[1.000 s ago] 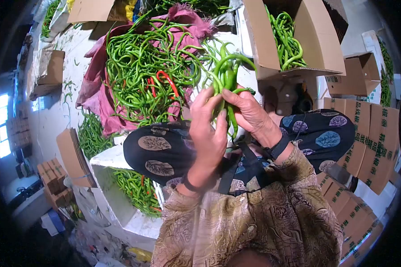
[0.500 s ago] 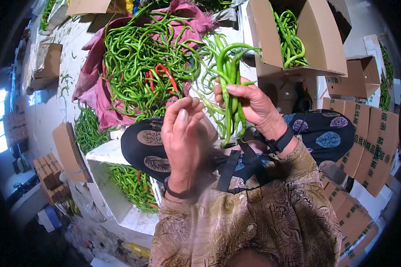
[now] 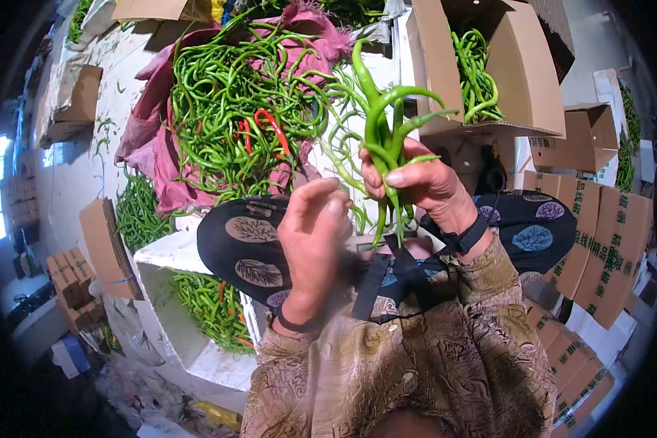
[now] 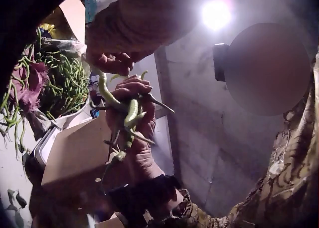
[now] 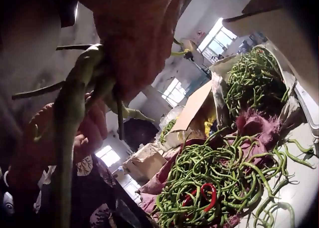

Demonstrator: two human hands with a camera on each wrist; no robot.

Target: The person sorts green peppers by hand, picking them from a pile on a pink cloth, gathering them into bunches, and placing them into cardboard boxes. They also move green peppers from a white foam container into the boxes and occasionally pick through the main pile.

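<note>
My right hand (image 3: 434,186) grips a bunch of long green chili peppers (image 3: 378,124) in front of my lap, their curved ends spreading above and below the fingers. In the left wrist view the peppers (image 4: 132,113) cross the palm, with thin stems sticking out. My left hand (image 3: 314,237) is a little to the left of the bunch, its fingers loosely bent and nothing seen between them. Left of centre, a large heap of green chili peppers (image 3: 226,109), with a few red ones (image 3: 272,131) among them, lies on a pink cloth (image 3: 150,150).
An open cardboard box (image 3: 529,73) holding green peppers stands at the right. A white foam box (image 3: 171,255) with more peppers is by the left knee. Flat printed cartons (image 3: 606,248) are stacked at the right, and folded cardboard (image 3: 109,248) stands at the left.
Both hands were together at the bunch; the left hand has drawn away to the left, then come slightly back. The right hand keeps the peppers and has shifted right, their ends fanning out more.
</note>
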